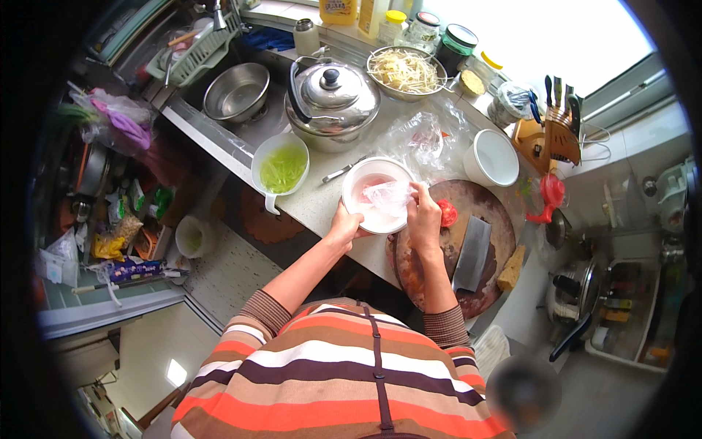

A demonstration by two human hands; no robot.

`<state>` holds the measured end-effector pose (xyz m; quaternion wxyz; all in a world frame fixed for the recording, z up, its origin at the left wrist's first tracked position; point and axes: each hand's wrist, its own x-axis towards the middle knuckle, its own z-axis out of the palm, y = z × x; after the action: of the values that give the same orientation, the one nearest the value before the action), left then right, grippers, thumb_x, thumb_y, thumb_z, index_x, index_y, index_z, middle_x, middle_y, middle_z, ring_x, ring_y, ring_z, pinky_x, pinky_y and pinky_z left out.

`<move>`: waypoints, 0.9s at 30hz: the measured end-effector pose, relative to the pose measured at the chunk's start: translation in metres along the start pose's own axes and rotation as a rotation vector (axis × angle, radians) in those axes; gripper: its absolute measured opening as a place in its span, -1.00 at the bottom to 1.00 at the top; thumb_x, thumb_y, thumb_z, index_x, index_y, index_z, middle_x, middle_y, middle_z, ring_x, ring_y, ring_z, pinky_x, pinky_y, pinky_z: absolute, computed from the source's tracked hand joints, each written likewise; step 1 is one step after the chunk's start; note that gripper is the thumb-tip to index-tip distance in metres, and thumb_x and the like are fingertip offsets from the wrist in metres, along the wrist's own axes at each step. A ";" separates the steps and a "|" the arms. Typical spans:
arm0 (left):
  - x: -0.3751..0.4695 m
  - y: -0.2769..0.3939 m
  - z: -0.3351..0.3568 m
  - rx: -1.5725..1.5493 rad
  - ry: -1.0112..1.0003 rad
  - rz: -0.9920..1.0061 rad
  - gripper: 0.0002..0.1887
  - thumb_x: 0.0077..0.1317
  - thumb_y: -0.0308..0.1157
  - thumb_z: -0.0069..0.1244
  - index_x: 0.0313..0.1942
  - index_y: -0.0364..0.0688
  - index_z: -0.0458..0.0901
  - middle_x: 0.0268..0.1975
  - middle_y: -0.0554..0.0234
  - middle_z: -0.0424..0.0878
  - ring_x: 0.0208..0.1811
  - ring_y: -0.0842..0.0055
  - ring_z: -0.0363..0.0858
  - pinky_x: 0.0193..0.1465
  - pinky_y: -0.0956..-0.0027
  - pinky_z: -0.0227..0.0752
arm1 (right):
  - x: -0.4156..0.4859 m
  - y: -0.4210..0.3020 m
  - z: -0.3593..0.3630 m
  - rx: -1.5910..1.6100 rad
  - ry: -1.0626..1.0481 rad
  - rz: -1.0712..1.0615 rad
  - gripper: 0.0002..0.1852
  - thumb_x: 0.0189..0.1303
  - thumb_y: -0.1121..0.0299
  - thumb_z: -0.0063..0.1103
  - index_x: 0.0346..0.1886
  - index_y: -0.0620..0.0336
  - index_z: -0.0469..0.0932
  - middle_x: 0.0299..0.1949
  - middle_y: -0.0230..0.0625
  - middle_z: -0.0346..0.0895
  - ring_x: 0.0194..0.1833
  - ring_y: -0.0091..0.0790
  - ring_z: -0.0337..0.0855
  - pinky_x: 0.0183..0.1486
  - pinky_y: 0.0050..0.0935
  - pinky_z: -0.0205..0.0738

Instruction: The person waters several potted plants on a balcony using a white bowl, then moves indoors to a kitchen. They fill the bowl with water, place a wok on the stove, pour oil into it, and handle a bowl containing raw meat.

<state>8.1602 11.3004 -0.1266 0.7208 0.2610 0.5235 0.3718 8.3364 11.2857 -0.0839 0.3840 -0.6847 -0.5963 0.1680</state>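
Observation:
My left hand (345, 226) grips the near left side of a white bowl (377, 224) held over the counter's front edge. Pale pink contents, too indistinct to name, lie in it. Between the fingers of my right hand (424, 222) is a crumpled clear plastic bag (388, 197), which hangs over the bowl's opening. Just right of that hand, a cut red tomato (448, 213) rests on a round wooden chopping board (499, 214). A cleaver (473, 255) lies flat across the same board. Behind the bowl is a small knife-like tool (343, 170).
Left of the bowl stands a handled white container (271, 200) with green shreds. Behind are a steel kettle (332, 118), a basin (237, 93) in the sink and bean sprouts (407, 71) in a strainer. Loose plastic bags (422, 137), another white bowl (496, 159) and a knife block (532, 145) stand right.

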 end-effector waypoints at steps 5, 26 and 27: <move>0.019 -0.009 0.001 0.041 0.001 0.129 -0.26 0.07 -0.75 -0.21 0.35 -0.22 0.20 0.14 -0.02 0.51 0.02 0.17 0.68 -0.23 0.12 0.81 | 0.002 -0.014 -0.015 -0.047 -0.034 -0.129 -0.48 0.11 0.73 -0.04 0.11 0.06 0.63 -0.17 -0.07 0.62 -0.20 -0.07 0.68 -0.08 -0.26 0.55; -0.033 0.086 -0.081 0.152 -0.352 -0.058 -0.29 0.11 -0.75 -0.23 0.35 -0.27 0.19 0.13 -0.06 0.52 -0.04 0.16 0.72 -0.25 0.13 0.81 | -0.021 -0.101 0.013 0.339 0.109 0.274 -0.74 0.16 0.69 -0.08 -0.25 0.47 0.67 -0.22 -0.15 0.63 -0.31 -0.35 0.70 -0.22 -0.46 0.59; -0.028 0.079 -0.080 0.165 -0.348 -0.050 -0.28 0.11 -0.75 -0.22 0.36 -0.26 0.18 0.13 -0.06 0.52 -0.04 0.15 0.72 -0.26 0.12 0.81 | -0.021 -0.094 0.015 0.358 0.100 0.328 -0.73 0.16 0.69 -0.09 -0.24 0.48 0.67 -0.22 -0.15 0.62 -0.30 -0.35 0.70 -0.21 -0.46 0.60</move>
<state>8.0582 11.3225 -0.0759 0.7856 0.3666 0.4259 0.2590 8.2570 11.2703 -0.0304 0.4957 -0.7009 -0.4182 0.2968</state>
